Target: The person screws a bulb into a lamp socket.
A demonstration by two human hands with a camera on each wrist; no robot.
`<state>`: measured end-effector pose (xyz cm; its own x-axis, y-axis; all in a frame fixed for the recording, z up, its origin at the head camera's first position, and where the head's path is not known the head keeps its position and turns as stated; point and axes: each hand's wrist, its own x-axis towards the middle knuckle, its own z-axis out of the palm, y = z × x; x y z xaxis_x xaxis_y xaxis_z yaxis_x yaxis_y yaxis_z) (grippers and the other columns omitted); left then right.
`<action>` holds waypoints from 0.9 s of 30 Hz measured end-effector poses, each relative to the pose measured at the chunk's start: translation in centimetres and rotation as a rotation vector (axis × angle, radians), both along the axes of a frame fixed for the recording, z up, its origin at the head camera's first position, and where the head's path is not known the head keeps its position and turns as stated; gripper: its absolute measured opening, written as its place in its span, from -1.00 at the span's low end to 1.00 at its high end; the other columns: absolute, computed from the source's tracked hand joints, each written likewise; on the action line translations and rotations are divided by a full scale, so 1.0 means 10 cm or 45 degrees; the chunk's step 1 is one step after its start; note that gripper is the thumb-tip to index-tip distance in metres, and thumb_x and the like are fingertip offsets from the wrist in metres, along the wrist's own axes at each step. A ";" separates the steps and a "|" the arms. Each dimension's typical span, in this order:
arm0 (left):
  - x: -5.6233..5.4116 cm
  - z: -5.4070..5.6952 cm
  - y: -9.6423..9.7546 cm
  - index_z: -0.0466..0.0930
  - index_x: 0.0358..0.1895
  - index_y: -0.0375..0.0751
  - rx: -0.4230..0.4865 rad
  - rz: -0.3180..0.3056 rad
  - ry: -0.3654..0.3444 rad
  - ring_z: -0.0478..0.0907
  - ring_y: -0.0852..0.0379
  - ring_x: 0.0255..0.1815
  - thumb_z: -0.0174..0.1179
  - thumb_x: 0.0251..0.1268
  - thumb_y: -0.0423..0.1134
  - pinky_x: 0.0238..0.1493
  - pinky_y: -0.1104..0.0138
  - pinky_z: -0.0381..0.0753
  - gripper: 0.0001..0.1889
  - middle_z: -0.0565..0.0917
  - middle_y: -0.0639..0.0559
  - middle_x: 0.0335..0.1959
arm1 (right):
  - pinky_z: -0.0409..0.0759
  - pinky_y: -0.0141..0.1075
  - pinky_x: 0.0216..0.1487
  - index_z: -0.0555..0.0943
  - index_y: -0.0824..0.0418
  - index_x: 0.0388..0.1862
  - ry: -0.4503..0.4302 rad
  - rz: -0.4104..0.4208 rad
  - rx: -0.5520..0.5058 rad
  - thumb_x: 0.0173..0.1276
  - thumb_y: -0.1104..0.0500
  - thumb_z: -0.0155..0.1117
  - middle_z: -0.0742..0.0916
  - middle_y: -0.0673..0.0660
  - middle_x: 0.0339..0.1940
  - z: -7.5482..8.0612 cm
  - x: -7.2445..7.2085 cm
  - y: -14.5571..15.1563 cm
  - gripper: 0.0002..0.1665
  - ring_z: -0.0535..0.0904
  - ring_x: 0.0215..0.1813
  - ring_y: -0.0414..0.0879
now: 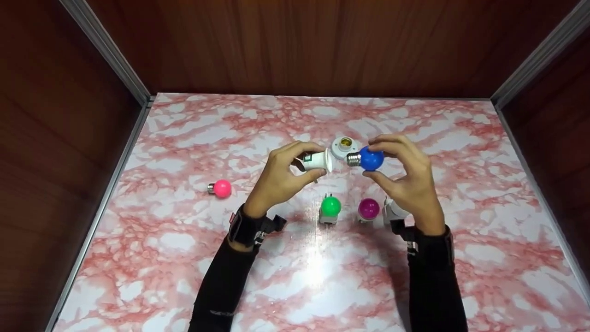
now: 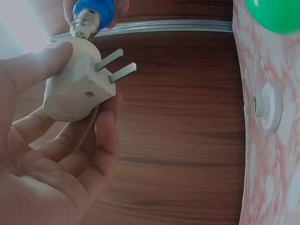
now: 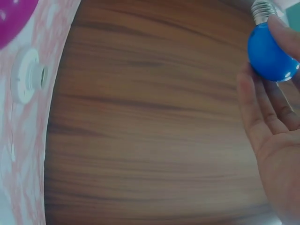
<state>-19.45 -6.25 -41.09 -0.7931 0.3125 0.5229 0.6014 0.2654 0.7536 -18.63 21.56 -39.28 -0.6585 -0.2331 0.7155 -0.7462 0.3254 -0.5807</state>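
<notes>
My left hand (image 1: 283, 174) grips a white plug-in lamp socket (image 1: 315, 160) between thumb and fingers, its wide mouth turned right. Two flat metal prongs (image 2: 116, 66) stick out of the socket's body in the left wrist view. A blue light bulb (image 1: 371, 159) is pinched by its globe in my right hand (image 1: 408, 173). The bulb's silver screw base (image 1: 353, 159) points left at the socket's mouth, with a small gap between them in the head view. In the right wrist view the blue globe (image 3: 269, 54) sits between thumb and fingertips.
A round white lamp holder (image 1: 340, 150) stands on the marbled table (image 1: 184, 258) beyond the hands. Nearer are a green bulb (image 1: 331, 206) in a white plug-in base, a purple bulb (image 1: 368, 209) and a white fitting (image 1: 394, 210) partly behind the right wrist. A pink bulb (image 1: 222, 188) lies at left.
</notes>
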 end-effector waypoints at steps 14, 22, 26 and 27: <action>0.07 0.05 0.06 0.74 0.20 -0.23 -0.019 -0.022 0.036 0.67 0.16 -0.08 0.48 0.33 -0.24 -0.17 0.18 0.82 -0.60 0.81 -0.09 0.08 | 0.70 -0.50 0.26 0.73 0.31 0.07 0.010 0.033 0.028 0.06 0.49 0.66 0.74 0.32 0.12 -0.07 0.03 -0.18 -0.45 0.66 0.24 -0.20; 0.10 0.06 0.10 0.75 0.17 -0.22 -0.037 -0.014 0.050 0.67 0.14 -0.09 0.49 0.34 -0.20 -0.17 0.19 0.82 -0.62 0.82 -0.08 0.09 | 0.71 -0.45 0.31 0.72 0.33 0.05 0.057 0.032 0.033 0.10 0.46 0.66 0.74 0.31 0.10 -0.10 0.02 -0.27 -0.50 0.70 0.21 -0.03; 0.10 0.06 0.10 0.74 0.17 -0.22 -0.040 -0.003 0.055 0.67 0.14 -0.10 0.49 0.33 -0.20 -0.18 0.24 0.81 -0.61 0.81 -0.08 0.10 | 0.70 -0.46 0.31 0.72 0.32 0.05 0.069 0.017 0.042 0.12 0.44 0.66 0.74 0.28 0.11 -0.10 0.02 -0.28 -0.51 0.71 0.21 0.01; 0.10 0.06 0.10 0.74 0.17 -0.22 -0.043 0.000 0.056 0.67 0.14 -0.10 0.49 0.33 -0.19 -0.17 0.29 0.80 -0.61 0.81 -0.08 0.11 | 0.71 -0.47 0.30 0.72 0.31 0.06 0.069 0.015 0.044 0.12 0.43 0.66 0.74 0.28 0.11 -0.10 0.03 -0.29 -0.50 0.71 0.21 -0.01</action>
